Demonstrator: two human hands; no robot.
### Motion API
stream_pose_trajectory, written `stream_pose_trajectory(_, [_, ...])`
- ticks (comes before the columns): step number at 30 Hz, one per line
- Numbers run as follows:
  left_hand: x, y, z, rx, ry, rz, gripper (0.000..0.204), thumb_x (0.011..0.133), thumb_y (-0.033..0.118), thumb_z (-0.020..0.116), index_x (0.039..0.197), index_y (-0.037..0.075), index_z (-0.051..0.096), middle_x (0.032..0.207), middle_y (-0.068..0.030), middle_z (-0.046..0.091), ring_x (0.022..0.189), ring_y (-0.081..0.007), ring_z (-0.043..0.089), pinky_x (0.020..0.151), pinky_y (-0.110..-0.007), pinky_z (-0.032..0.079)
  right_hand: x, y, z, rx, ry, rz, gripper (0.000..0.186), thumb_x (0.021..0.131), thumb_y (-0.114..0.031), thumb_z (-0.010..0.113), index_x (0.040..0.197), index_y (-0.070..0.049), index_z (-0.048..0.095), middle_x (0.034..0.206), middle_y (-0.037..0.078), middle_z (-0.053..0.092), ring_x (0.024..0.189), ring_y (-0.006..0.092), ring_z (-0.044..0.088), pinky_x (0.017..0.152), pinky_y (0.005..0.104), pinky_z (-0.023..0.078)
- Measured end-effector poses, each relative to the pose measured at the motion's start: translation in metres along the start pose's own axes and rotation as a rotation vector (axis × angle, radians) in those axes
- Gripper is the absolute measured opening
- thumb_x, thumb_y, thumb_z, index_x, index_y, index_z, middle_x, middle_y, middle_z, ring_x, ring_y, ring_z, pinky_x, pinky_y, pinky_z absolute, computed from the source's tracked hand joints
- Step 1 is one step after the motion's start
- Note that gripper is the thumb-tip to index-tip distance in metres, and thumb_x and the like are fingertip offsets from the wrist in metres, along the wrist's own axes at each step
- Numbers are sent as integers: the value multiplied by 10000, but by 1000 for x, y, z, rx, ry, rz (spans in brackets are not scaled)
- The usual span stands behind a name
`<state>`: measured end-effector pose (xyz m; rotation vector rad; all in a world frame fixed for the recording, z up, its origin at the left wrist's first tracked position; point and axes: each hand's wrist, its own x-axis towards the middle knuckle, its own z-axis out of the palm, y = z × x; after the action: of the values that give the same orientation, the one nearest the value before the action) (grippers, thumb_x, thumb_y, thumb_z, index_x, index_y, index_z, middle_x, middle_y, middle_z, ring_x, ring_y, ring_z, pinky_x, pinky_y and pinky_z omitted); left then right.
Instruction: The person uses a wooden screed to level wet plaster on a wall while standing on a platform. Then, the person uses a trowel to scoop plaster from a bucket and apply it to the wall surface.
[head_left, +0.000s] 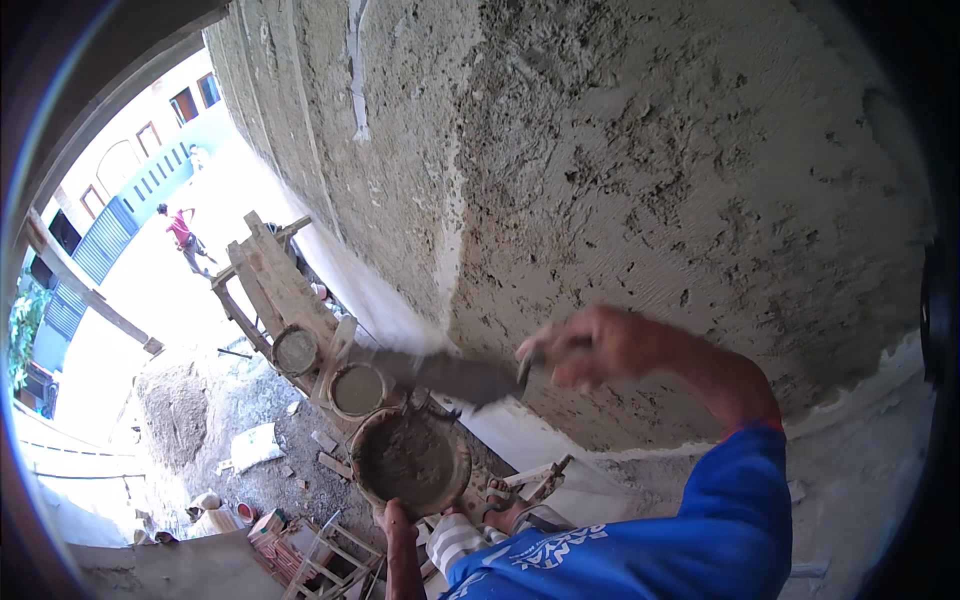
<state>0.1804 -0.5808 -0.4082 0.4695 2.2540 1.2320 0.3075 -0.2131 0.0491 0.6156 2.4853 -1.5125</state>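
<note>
My right hand (pixel 610 345) is closed around the handle of a trowel (pixel 460 378), whose blade is smeared by motion. The blade points left, over the scaffold and close to the rough, partly plastered wall (pixel 640 220). Below it, my left hand (pixel 398 525) grips the near rim of a round basin (pixel 366 478) with grey wet mortar (pixel 412 455) inside. The thumb lies over the rim; the other fingers are hidden. Beyond the basin, a bucket (pixel 358 390) and another bucket (pixel 296 350), both filled with mortar, stand in a row on the planks.
A wooden plank scaffold (pixel 285 285) runs away to the far left alongside the wall. Far below are a sand heap (pixel 172 405), a white sack (pixel 256 447) and a wooden frame (pixel 335 545). Another person (pixel 183 235) stands on the bright ground. My sandalled foot (pixel 500 500) is beside the basin.
</note>
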Motion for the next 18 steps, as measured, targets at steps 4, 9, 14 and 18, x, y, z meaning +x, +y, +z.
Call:
stream_pose_trajectory(4, [-18,52,0,-641,27,-474,334,779,230,564,1040,21,556,928,-91,564,801,-182,527,694,-302,458,-80,69,-106,-496,921,50,223,841,-233,551,859,-10,550,710,29,545,583,97,526,445,239,471])
stream_pose_trajectory(9, [-21,54,10,-478,-58,-368,329,832,295,474,982,18,566,927,-96,575,880,-197,566,754,-334,466,-141,-7,-91,-423,1194,70,596,877,-343,552,1306,47,411,773,64,578,656,89,559,551,232,493])
stream_pose_trajectory(14, [-18,139,27,-625,-132,-632,344,790,314,534,933,3,570,848,-80,547,775,-189,523,672,-336,443,-98,83,30,-579,338,98,391,825,-200,579,1179,-38,541,899,173,580,815,243,626,676,352,528])
stream_pose_trajectory(18, [-12,128,39,-570,-213,-310,199,733,164,583,863,14,563,705,-29,510,607,-151,480,551,-322,420,-42,135,102,-991,169,158,298,830,-138,544,1119,-68,564,873,198,559,830,319,632,678,405,533])
